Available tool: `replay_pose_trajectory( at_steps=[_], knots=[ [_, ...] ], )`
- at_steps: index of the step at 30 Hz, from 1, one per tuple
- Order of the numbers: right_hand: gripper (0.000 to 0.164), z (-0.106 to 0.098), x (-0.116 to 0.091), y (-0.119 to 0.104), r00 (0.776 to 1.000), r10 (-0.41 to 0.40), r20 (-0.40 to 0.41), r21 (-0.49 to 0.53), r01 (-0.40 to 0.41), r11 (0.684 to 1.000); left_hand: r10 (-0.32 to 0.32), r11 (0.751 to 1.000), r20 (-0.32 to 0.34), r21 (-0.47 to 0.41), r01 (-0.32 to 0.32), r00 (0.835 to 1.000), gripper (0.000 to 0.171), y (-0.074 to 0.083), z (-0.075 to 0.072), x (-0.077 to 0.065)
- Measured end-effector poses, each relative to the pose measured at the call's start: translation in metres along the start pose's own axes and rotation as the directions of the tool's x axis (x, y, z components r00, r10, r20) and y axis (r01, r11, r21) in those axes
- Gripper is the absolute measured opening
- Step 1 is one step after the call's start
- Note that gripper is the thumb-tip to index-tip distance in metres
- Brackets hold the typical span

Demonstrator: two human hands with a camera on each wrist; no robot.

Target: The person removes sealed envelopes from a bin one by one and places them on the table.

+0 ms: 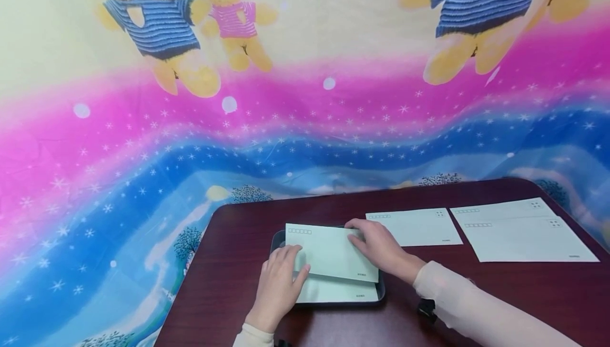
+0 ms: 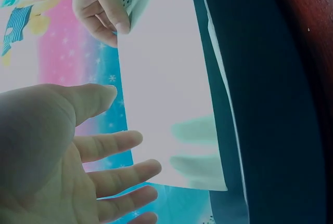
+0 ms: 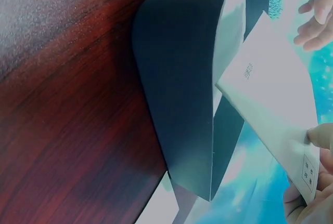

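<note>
My right hand [image 1: 383,246] pinches a white envelope [image 1: 329,254] near its upper right corner, thumb on the front face. The envelope is tilted above a dark tray [image 1: 343,303], printed side toward me. Another envelope [image 1: 333,291] lies inside the tray, partly hidden under the held one. My left hand [image 1: 278,286] is beside the held envelope's left edge; in the left wrist view its thumb and fingers are spread and nearly straight, with a gap to the paper. In the right wrist view the held envelope [image 3: 276,83] slants over the tray's wall [image 3: 182,83].
To the right of the tray lies a single envelope [image 1: 414,230] on the dark red table [image 1: 229,273]. Farther right, two envelopes [image 1: 524,241] overlap each other. A patterned curtain with bears [image 1: 295,156] hangs behind the table's far edge.
</note>
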State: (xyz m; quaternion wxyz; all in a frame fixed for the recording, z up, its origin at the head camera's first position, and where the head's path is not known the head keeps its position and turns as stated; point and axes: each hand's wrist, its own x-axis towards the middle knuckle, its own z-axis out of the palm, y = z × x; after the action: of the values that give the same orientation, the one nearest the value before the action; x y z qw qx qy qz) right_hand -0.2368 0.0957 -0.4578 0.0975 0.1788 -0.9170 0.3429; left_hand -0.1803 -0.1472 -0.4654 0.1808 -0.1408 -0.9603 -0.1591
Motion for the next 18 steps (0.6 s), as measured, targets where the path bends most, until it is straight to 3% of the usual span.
replay_pose_trajectory(
  at_steps=[18],
  knots=[
    [0.025, -0.015, -0.013, -0.002, 0.998, -0.044, -0.045, -0.034, 0.042, 0.999, -0.02, 1.0, -0.025, -0.002, 0.02, 1.0, 0.044, -0.004, -0.012, -0.001]
  ],
)
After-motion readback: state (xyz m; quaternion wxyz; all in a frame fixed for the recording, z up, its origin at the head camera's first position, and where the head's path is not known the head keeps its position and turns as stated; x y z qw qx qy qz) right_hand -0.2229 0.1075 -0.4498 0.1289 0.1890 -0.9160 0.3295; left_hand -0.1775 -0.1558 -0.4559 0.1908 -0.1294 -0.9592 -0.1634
